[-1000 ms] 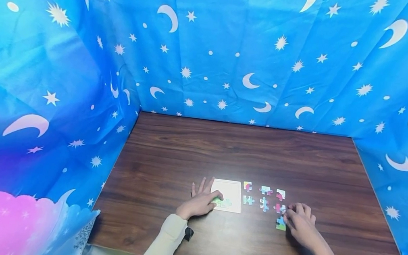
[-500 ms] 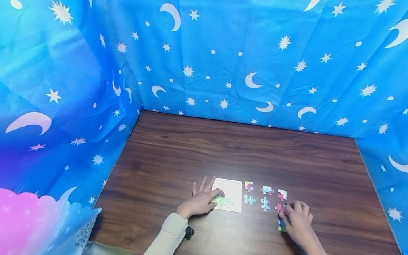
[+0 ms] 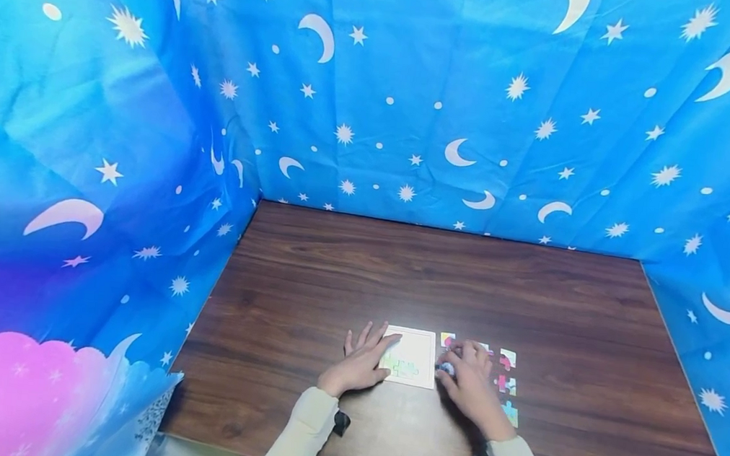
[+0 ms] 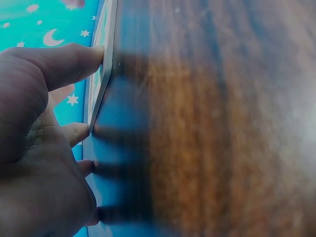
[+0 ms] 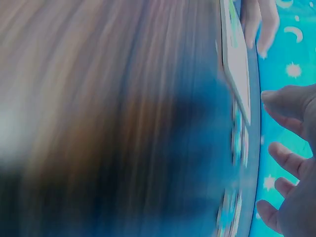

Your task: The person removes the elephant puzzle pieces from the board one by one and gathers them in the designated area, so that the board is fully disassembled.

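Note:
In the head view my left hand (image 3: pixel 356 366) lies spread at the left side of a white square puzzle tray (image 3: pixel 421 340). Joined green jigsaw pieces (image 3: pixel 400 368) fill part of its lower edge. The left wrist view has my thumb (image 4: pixel 81 61) resting on the tray's rim, other fingertips along its side. Right of the tray, my right hand (image 3: pixel 472 382) hovers with fingers bent down around a blue-and-white jigsaw piece (image 3: pixel 447 368). In the right wrist view its fingers (image 5: pixel 286 159) are loosely bent above the table, nothing visible between them.
More loose pieces lie to the right: a yellow-and-pink one (image 3: pixel 447 339), a pink-and-white one (image 3: pixel 508 358), a pink one (image 3: pixel 503 383) and a blue-green one (image 3: pixel 510 413). The right hand covers others. Starry blue cloth (image 3: pixel 375 113) surrounds the brown table (image 3: pixel 335 269).
My right hand has moved left from the far-right pieces to the ones beside the tray. The left hand stays on the tray, its fingers slightly straighter. The head view has shifted a little.

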Available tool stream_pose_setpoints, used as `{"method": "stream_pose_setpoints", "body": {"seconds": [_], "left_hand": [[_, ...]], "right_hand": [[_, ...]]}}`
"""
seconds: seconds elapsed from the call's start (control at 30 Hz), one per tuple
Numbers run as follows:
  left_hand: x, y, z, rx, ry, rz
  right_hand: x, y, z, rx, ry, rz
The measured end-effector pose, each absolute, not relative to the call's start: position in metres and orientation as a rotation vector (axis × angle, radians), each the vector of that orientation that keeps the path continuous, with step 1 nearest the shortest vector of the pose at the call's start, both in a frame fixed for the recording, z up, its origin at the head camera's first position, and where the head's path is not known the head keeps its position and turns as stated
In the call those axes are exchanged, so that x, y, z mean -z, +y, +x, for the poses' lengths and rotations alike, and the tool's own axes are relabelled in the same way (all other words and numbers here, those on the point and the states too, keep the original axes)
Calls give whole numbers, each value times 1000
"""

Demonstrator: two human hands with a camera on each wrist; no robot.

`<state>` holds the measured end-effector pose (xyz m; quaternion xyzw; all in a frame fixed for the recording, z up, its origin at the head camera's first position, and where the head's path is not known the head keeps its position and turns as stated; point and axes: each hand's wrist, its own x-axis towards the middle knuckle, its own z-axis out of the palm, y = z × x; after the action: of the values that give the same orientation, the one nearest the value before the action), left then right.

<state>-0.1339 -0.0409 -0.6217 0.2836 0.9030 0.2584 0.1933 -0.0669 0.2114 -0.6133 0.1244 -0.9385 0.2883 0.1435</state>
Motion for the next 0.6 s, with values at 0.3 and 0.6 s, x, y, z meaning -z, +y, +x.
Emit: {"method": "stream_pose_setpoints", "body": {"seconds": [0.3, 0.6], "left_hand": [[637, -42, -133, -793, 2553, 814], [647, -43, -135, -821, 2577, 811]], "right_hand": [[618, 184, -80, -772, -2818, 477], [618, 182, -84, -786, -2843, 527]]}}
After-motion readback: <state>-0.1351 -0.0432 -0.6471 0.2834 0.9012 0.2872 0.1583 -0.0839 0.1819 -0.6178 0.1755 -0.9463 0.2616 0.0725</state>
